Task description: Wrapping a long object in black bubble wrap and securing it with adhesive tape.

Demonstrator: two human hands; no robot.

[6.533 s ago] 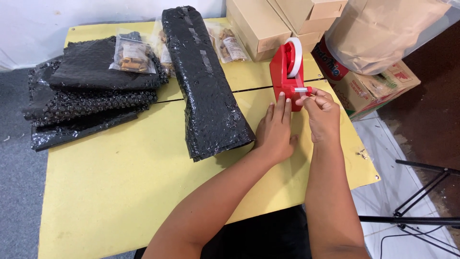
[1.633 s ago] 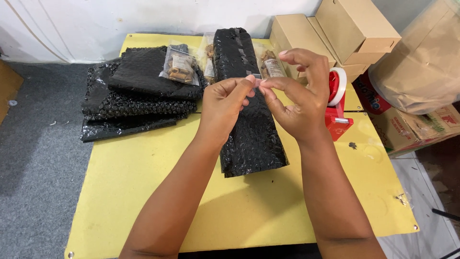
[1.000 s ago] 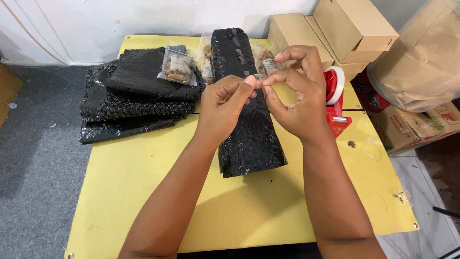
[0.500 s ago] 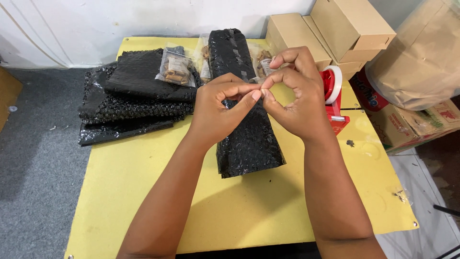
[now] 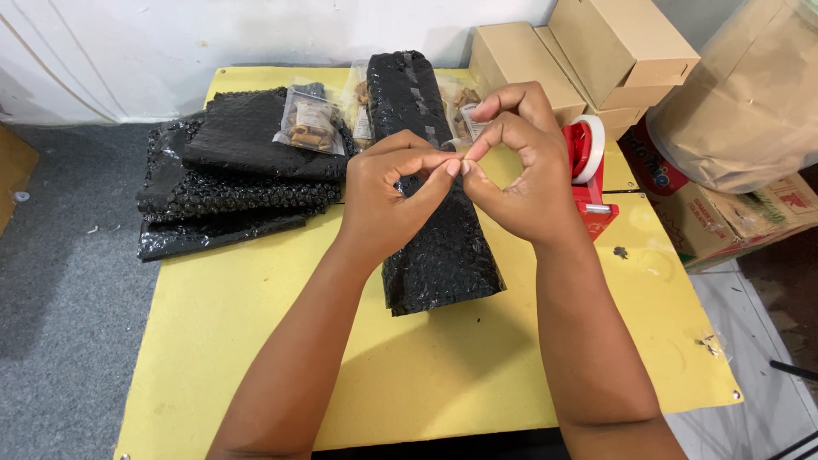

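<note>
Left hand (image 5: 388, 192) and right hand (image 5: 520, 166) pinched a barely visible clear tape strip (image 5: 460, 162) fingertip-to-fingertip, apparently keeping it taut, above the long black bubble-wrap bundle (image 5: 434, 247) on the yellow worktop (image 5: 230, 324).

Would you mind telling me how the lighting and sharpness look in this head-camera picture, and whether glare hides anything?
Head view: even, soft light, with faint shadows of the arms on the yellow table; small glints speckle the black bubble-wrap roll and the stacked black sheets without hiding them; the left hand and right hand are sharp; whatever their fingertips pinch is too small to tell; edges bow slightly.
</note>
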